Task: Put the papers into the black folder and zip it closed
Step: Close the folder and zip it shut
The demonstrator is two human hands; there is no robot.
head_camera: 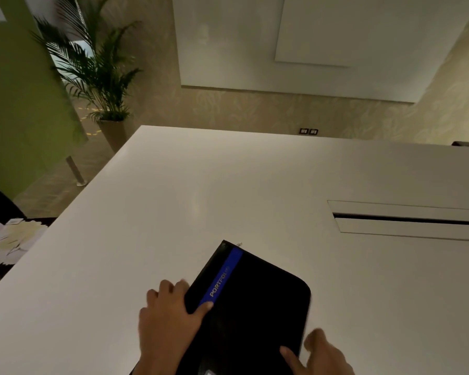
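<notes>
A black folder (257, 304) with a blue strip reading PORTFOLIO lies closed on the white table (173, 207), near its front edge. A small metal zip pull (238, 244) sticks out at the folder's far corner. My left hand (168, 318) grips the folder's left edge, thumb on the cover and fingers curled over the side. My right hand (320, 353) holds the folder's near right edge, thumb on top of the cover. No loose papers show on the table; whether any lie inside the folder is hidden.
A long cable slot (406, 220) is set into the table at the right. Scattered paper slips (8, 239) lie on a dark surface off the table's left edge. A potted palm (98, 71) stands on the floor beyond the far left corner.
</notes>
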